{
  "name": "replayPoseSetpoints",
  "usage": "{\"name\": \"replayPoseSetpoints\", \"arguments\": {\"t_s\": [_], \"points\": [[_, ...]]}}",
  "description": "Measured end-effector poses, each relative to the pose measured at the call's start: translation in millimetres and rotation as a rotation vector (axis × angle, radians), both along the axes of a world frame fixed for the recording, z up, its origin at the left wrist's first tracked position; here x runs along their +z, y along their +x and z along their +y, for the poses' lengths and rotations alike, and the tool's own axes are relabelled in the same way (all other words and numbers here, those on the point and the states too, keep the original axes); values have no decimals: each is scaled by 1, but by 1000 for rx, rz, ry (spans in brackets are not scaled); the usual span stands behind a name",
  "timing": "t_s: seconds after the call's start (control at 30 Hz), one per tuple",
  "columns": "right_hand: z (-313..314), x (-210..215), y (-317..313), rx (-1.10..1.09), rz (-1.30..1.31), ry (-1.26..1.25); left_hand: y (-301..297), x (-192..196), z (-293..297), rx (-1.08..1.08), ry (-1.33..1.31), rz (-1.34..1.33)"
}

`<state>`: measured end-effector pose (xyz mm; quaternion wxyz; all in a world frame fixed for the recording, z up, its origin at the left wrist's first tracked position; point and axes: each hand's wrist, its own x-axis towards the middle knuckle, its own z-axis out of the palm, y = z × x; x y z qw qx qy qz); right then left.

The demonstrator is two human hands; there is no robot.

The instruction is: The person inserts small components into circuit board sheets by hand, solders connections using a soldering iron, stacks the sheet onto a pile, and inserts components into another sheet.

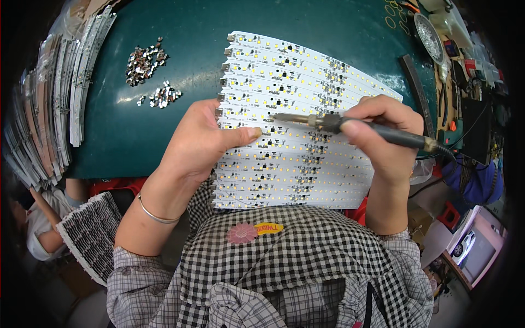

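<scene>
**Iron poised, light board pinned**

And here's the left hand (199, 136) at the light board (290, 164): thumb flat on the white face, fingers out of sight below the edge, the grip pinched on the panel. That looks like a way to steady it, as its near end overhangs the desk (191, 60).

Over to the right hand (389, 158)! That grip is closed around the soldering iron (326, 122) pen-fashion, well back on the dark handle, presumably for fine control away from the hot metal. The iron points to nine o'clock, its tip just beside the left thumb, between one and two o'clock from it; touching or hovering, I cannot tell.

The board lies at three o'clock from the left grip, directly under the right. Metal bits (145, 61) wait at eleven from the left hand, likely within easy reach.
</scene>
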<state>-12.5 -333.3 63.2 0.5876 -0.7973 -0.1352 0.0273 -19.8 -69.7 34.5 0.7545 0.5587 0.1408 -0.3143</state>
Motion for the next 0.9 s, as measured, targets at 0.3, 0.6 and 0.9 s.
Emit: {"name": "replayPoseSetpoints", "arguments": {"t_s": [0.3, 0.6, 0.9], "points": [[-30, -8, 1, -177, 41, 438, 2, 6, -5, 35, 52, 19], [-20, -15, 18, -299, -195, -218, -1, 5, -5, 47, 66, 9], [-27, -19, 43, -85, -205, -435, 3, 10, -5, 3, 52, 27]]}}
